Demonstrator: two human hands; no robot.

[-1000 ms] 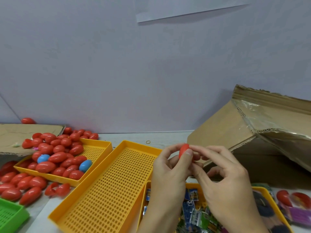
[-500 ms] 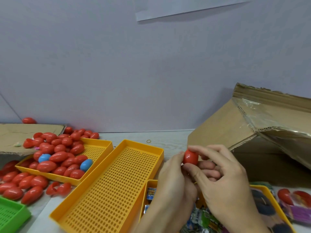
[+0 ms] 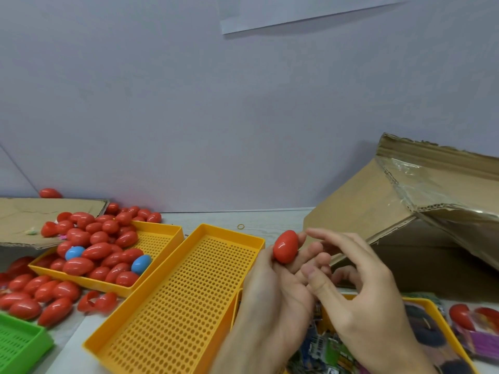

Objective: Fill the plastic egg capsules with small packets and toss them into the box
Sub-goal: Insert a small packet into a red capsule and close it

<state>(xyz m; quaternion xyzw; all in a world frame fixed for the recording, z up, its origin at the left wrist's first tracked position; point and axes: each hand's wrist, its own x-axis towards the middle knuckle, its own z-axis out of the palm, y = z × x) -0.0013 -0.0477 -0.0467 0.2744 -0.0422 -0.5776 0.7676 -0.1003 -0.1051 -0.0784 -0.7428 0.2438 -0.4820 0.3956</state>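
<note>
A plain lilac-grey wall filled the upper scene, with a pale sheet hanging at its top. Below it ran a whitish bench. At the bench's right end one large cardboard box lay tipped, its taped flap open toward the near edge. One flattened cardboard piece lay at the far left. Three yellow perforated trays were in view: one bare tray at the middle, one heaped tray to its left holding many red egg capsules and two blue ones, and one packet tray at the near edge holding small packets. One green tray sat at the near left corner, with loose red eggs beside it; too many to count.

The left hand held a single closed red egg pinched between thumb and curled fingers, above the bare tray's right rim. The right hand hovered just beside it, fingers loosely spread, gripping nothing.
</note>
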